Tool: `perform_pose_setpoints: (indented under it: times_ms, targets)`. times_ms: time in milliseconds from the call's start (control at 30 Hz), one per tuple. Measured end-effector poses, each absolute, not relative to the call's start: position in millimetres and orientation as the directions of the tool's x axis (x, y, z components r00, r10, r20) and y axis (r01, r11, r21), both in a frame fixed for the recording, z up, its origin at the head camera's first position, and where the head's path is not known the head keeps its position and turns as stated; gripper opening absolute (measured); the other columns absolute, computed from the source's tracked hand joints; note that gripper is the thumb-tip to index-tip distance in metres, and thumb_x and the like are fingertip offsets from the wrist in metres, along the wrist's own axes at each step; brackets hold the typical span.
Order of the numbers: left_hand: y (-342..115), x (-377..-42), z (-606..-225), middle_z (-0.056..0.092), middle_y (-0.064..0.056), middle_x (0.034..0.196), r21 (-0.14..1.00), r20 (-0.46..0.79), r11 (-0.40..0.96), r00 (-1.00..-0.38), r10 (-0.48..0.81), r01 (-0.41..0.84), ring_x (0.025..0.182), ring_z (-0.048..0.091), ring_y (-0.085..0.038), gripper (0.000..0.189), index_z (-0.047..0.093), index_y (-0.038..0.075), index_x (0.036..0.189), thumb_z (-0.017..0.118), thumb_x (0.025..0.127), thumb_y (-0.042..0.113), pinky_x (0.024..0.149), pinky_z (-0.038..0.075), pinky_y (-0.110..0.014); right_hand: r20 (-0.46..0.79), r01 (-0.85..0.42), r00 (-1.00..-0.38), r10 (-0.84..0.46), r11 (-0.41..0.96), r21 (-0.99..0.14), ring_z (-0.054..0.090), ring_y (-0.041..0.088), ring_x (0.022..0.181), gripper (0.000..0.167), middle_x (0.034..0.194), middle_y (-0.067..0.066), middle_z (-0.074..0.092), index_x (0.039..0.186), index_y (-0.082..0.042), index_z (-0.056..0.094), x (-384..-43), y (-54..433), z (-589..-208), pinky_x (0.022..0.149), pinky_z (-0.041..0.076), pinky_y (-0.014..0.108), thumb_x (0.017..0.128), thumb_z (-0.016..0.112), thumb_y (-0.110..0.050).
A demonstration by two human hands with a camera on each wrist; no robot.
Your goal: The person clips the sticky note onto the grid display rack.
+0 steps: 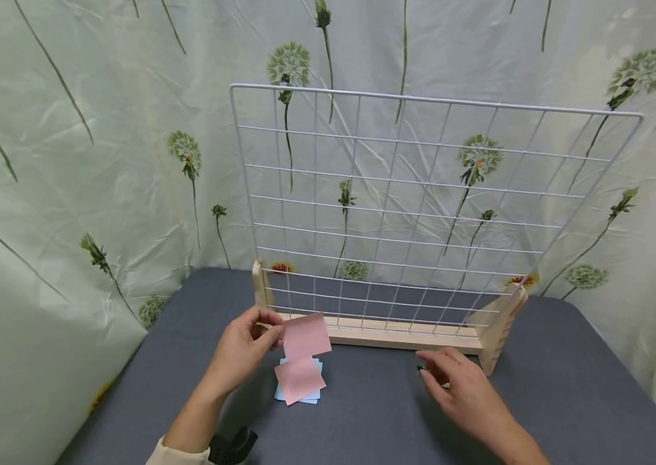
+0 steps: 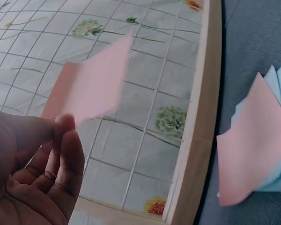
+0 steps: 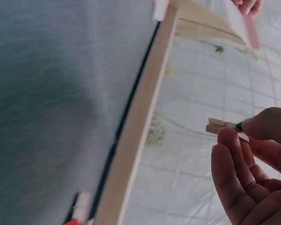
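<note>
My left hand (image 1: 246, 349) pinches a pink paper note (image 1: 307, 334) by its left edge, in front of the lower left of a white wire grid (image 1: 386, 194). Below it, a second pink note (image 1: 301, 380) lies askew over light blue notes (image 1: 319, 395) on the table. In the left wrist view the held note (image 2: 91, 86) stands up from between thumb and fingers. My right hand (image 1: 464, 391) is at the right, before the grid's wooden base (image 1: 403, 337). Between its thumb and fingertips it pinches a small wooden clothespin (image 3: 215, 124) with a bit of green on it.
Wooden side supports (image 1: 499, 329) hold the grid upright on the dark grey table (image 1: 374, 413). A flower-printed curtain (image 1: 130, 129) hangs behind. At the bottom of the right wrist view lies a small wooden piece (image 3: 83, 204) with red beside it.
</note>
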State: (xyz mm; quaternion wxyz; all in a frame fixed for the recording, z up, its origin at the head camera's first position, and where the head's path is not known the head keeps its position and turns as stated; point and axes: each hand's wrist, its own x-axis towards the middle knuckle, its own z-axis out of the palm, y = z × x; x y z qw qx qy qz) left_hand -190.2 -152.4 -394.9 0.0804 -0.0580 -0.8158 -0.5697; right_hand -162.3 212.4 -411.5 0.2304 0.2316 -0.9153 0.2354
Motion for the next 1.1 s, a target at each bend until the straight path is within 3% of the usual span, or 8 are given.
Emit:
perform_pose_setpoints:
  times_ms: [133,300,533,667,900,1100]
  targets:
    - [-148,-196,-392,0.068,-0.017,0.102,0.944,0.204,0.259,-0.979,0.024,0.203,0.076,0.071,-0.012,0.022,0.064,0.001,0.113,0.073,0.093,0.005,0.073,0.059,-0.024,0.544,-0.544,-0.781,-0.308,0.762,-0.35,0.062,-0.006,0.074,0.027,0.089,-0.013,0.065,0.101,-0.016,0.075,-166,201,-401,0.063,0.055,0.02,0.079,0.085,-0.003]
    - [-145,-202,-389,0.068,-0.016,0.1,0.951,0.202,0.238,-0.979,0.0,0.196,0.077,0.07,-0.012,0.014,0.067,0.003,0.109,0.07,0.095,0.006,0.073,0.06,-0.025,0.572,-0.588,-0.748,-0.336,0.736,-0.337,0.063,-0.002,0.077,0.022,0.093,-0.01,0.068,0.098,-0.013,0.076,-175,190,-392,0.065,0.055,0.02,0.081,0.083,-0.002]
    - [-138,-211,-384,0.067,-0.017,0.102,0.952,0.218,0.224,-0.976,-0.023,0.208,0.078,0.069,-0.013,0.013,0.069,0.004,0.111,0.066,0.098,0.007,0.072,0.059,-0.025,0.57,-0.548,-0.767,-0.296,0.763,-0.341,0.065,0.004,0.078,0.02,0.091,-0.004,0.069,0.101,-0.013,0.077,-185,172,-377,0.065,0.054,0.023,0.084,0.081,-0.005]
    - [-130,-217,-382,0.066,-0.018,0.099,0.962,0.202,0.192,-0.979,-0.026,0.193,0.069,0.068,-0.013,0.015,0.068,0.004,0.113,0.065,0.099,0.007,0.066,0.058,-0.024,0.577,-0.553,-0.767,-0.281,0.744,-0.374,0.066,0.006,0.079,0.019,0.092,-0.002,0.07,0.102,-0.011,0.077,-193,158,-371,0.068,0.057,0.025,0.085,0.081,-0.004]
    - [-121,-228,-382,0.064,-0.019,0.11,0.969,0.218,0.131,-0.973,-0.068,0.208,0.06,0.069,-0.014,0.019,0.064,0.004,0.118,0.064,0.099,0.006,0.054,0.054,-0.025,0.588,-0.554,-0.763,-0.266,0.737,-0.386,0.069,0.013,0.082,0.016,0.094,0.002,0.071,0.104,-0.007,0.077,-207,129,-362,0.07,0.058,0.028,0.089,0.078,-0.006]
    - [-111,-238,-386,0.071,-0.018,0.094,0.967,0.248,0.096,-0.959,-0.14,0.236,0.056,0.068,-0.013,0.015,0.066,0.002,0.113,0.066,0.099,0.008,0.052,0.053,-0.024,0.684,-0.587,-0.693,-0.228,0.729,-0.352,0.069,0.015,0.08,0.017,0.093,0.005,0.071,0.104,-0.006,0.078,-214,114,-357,0.07,0.059,0.032,0.087,0.079,-0.006]
